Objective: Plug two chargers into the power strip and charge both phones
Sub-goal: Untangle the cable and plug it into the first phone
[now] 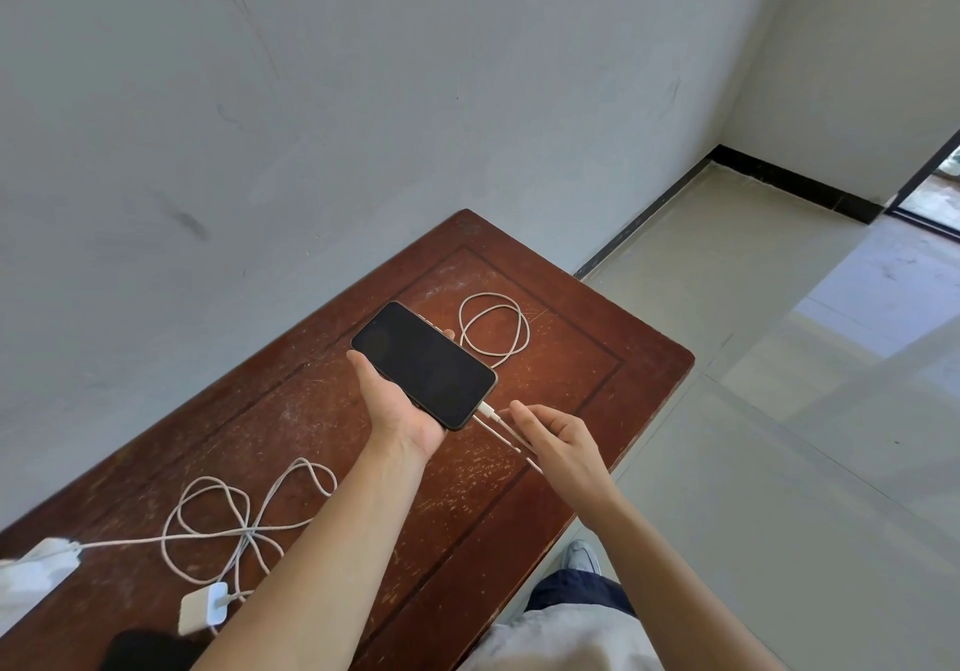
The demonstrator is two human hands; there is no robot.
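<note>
My left hand [400,410] holds a black phone [423,364] flat above the table, screen up and dark. A white cable connector [491,413] sits in the phone's bottom port. My right hand [558,442] pinches that cable just behind the connector. The cable's far part lies in a loop [493,325] on the table beyond the phone. A white charger brick [205,608] lies at the lower left with a tangled white cable [244,525]. The white power strip [31,574] shows at the left edge, blurred. A dark object [145,649], possibly a second phone, lies at the bottom edge.
The dark red wooden table [597,358] stands against a grey wall. Its right edge drops to a light tiled floor [779,410]. My shoe [584,559] and knee show below the table's near right corner.
</note>
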